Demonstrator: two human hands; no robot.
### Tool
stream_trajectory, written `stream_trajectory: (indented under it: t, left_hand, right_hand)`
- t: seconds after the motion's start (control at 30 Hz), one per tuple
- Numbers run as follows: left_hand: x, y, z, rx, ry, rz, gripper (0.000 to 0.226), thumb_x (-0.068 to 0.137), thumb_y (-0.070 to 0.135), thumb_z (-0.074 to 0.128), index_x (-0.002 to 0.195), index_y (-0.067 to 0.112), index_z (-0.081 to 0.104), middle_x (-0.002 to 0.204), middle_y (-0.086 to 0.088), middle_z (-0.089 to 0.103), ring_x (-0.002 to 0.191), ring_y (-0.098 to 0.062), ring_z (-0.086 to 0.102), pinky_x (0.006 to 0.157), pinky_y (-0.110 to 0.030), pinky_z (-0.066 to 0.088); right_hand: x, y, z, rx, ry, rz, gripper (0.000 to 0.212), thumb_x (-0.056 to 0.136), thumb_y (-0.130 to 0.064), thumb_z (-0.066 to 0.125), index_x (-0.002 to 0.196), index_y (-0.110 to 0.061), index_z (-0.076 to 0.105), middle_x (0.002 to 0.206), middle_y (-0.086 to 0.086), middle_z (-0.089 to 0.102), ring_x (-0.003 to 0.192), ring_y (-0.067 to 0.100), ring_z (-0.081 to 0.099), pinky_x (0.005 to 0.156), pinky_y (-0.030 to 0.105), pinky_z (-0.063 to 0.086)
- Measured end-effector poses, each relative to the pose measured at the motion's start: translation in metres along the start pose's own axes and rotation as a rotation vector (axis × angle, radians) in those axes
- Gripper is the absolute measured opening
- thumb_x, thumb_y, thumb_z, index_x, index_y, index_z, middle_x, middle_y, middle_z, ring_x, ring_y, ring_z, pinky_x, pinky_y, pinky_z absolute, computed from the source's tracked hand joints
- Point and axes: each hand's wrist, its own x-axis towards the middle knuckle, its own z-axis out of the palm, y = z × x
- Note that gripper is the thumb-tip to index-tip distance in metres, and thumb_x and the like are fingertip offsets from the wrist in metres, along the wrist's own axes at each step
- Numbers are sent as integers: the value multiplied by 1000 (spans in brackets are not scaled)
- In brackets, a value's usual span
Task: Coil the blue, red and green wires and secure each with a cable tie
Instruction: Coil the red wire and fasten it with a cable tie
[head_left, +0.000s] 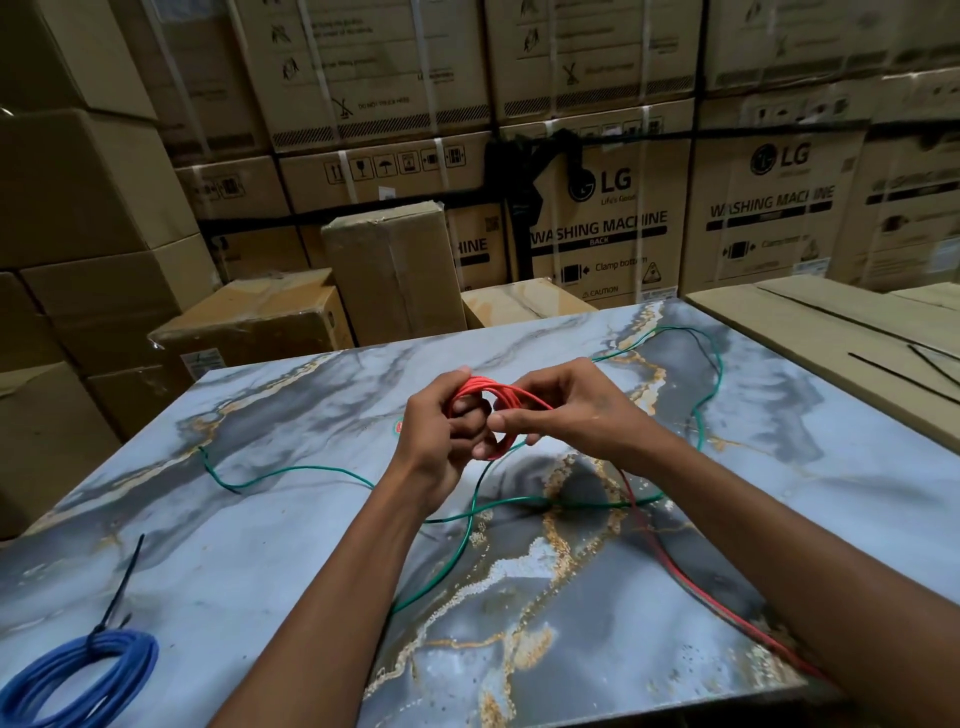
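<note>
Head view: left hand (434, 434) and right hand (558, 410) both grip the red wire (491, 397) coil above the table (291, 525). Loose green wire (467, 525) lies beneath; tied blue wire (78, 675) sits at the near-left edge.

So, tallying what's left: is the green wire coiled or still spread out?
Spread out. The green wire lies loose in long curves across the table, untied.

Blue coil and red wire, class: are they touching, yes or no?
Apart. The head view shows the blue coil lying at the table's near left corner, while the red wire is held in both hands, bare tabletop between them.
</note>
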Motion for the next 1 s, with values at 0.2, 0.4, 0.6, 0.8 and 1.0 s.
stream_trajectory:
  t: [0.2, 0.4, 0.6, 0.8, 1.0]
  left_hand:
    - [2, -5, 5, -29, 23, 4, 49, 104, 29, 38, 57, 16, 35, 42, 3, 23, 35, -10, 19, 43, -26, 28]
    - [6, -9, 2, 10, 78, 5, 44, 99, 22, 39, 57, 17, 32, 42, 3, 22, 37, -11, 17, 45, -27, 24]
    - [8, -9, 1, 22, 112, 6, 42, 94, 20, 39, 53, 19, 29, 43, 3, 18, 37, -12, 13, 45, -27, 19]
    - [9, -10, 1, -69, 2, -30, 40, 95, 21, 36, 57, 12, 43, 44, 1, 28, 33, -10, 18, 45, -27, 28]
    - [7, -6, -2, -167, -184, -89, 38, 93, 20, 34, 66, 5, 57, 54, -6, 39, 36, -13, 29, 54, -30, 43]
  right_hand:
    - [-1, -1, -2, 37, 32, -10, 23, 84, -17, 83, 101, -3, 80, 84, 14, 78, 78, 27, 74, 70, 29, 57]
    - [-4, 2, 3, 27, 33, 42, 25, 86, -26, 82, 103, -6, 80, 88, 14, 78, 85, 25, 77, 71, 30, 60]
    - [-5, 2, 4, 37, 30, 33, 25, 93, -29, 74, 112, -14, 79, 94, 6, 79, 89, 17, 75, 72, 29, 60]
    - [-1, 7, 1, 25, 89, -5, 23, 91, -21, 76, 109, -7, 79, 89, 11, 79, 83, 21, 72, 76, 34, 59]
    - [-1, 7, -9, 54, 76, -5, 21, 92, -18, 74, 109, -6, 79, 91, 15, 78, 82, 23, 70, 76, 32, 58]
